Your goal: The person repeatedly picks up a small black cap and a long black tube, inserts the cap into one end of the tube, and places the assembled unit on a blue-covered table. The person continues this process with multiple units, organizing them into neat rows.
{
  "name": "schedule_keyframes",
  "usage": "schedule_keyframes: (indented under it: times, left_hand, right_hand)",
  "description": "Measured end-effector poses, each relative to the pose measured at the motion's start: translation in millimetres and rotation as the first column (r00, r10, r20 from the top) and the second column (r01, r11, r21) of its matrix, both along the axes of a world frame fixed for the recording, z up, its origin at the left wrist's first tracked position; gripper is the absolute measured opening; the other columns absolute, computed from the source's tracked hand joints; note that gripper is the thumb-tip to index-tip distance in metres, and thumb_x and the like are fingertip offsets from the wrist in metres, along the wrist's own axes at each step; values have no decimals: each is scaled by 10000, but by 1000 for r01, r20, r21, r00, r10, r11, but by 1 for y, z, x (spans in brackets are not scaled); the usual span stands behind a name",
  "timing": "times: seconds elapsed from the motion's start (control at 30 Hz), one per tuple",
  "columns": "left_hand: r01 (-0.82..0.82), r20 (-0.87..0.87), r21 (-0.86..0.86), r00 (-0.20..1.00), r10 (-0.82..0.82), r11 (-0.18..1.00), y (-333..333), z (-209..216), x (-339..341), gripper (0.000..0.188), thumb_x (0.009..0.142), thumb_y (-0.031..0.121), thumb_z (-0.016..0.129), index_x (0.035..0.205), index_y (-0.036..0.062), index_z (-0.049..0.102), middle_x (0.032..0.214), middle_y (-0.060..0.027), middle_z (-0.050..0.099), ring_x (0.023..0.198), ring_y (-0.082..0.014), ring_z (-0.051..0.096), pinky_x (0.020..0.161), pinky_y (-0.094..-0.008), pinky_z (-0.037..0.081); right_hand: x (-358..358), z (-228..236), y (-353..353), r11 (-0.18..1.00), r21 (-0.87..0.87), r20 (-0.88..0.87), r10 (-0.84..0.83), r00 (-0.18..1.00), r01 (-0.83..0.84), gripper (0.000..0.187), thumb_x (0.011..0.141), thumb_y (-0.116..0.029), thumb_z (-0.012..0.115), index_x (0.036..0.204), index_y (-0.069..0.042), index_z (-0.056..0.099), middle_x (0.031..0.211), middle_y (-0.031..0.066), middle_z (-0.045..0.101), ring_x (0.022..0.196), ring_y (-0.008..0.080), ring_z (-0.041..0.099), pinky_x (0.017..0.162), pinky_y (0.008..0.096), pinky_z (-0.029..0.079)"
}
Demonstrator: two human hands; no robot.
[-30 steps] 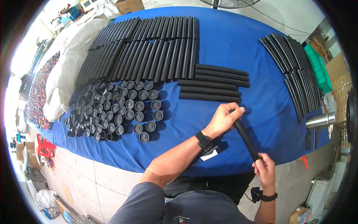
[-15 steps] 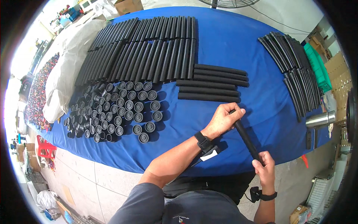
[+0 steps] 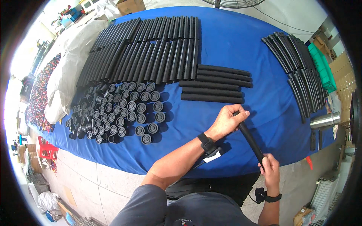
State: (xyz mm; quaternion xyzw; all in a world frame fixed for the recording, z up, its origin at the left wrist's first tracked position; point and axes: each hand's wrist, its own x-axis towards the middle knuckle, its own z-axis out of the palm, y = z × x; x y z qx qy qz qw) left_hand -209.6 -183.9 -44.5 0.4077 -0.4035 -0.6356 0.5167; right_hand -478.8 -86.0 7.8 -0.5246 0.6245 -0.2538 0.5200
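A black tube [image 3: 250, 139] slants between my hands above the front of the blue-covered table. My left hand [image 3: 225, 121] grips its far end, with thumb and fingers closed round it. Around the near end, close to the table's front edge, my right hand [image 3: 270, 168] is wrapped. Just beyond my left hand lie several matte black tubes [image 3: 211, 91], placed crosswise. Many round black caps [image 3: 132, 106] stand in a cluster to the left of my left forearm.
Long rows of black tubes [image 3: 154, 60] cover the far left of the blue cloth [image 3: 230, 41]. More black tubes [image 3: 298, 71] lie at the right, beside a green crate [image 3: 322, 67]. A metal cylinder [image 3: 325, 120] rests near the right edge. White sheeting [image 3: 68, 71] lies at the left.
My right hand has turned and shifted slightly at the tube's near end, its fingers now curled further round it. My left hand keeps its hold in nearly the same place.
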Motion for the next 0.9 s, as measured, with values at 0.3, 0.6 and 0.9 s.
schedule_keyframes:
  times: [0.3,0.6,0.9]
  left_hand:
    - [-4,11,13,1000,4,1000,3,5,3,283,1004,303,673,818,99,611,624,41,553,487,-37,490,432,-221,364]
    - [-23,10,20,1000,22,1000,2,0,1,222,997,263,672,875,80,638,704,19,570,506,-63,498,442,-223,376]
    - [82,-236,-43,968,-90,996,-4,-13,-2,291,1020,281,646,1127,14,600,977,-85,645,690,-139,636,578,-265,540]
  right_hand:
    - [-14,-3,-2,992,99,25,80,996,-83,305,892,-199,761,1084,-7,622,850,21,612,724,75,529,653,239,445]
    - [-1,11,-8,988,125,81,80,994,-89,313,1009,-333,642,929,-30,632,812,42,652,691,86,561,625,235,446]
    - [-6,11,-53,661,-462,-588,271,762,-591,323,949,-208,692,1168,17,612,958,172,621,890,373,629,787,452,514]
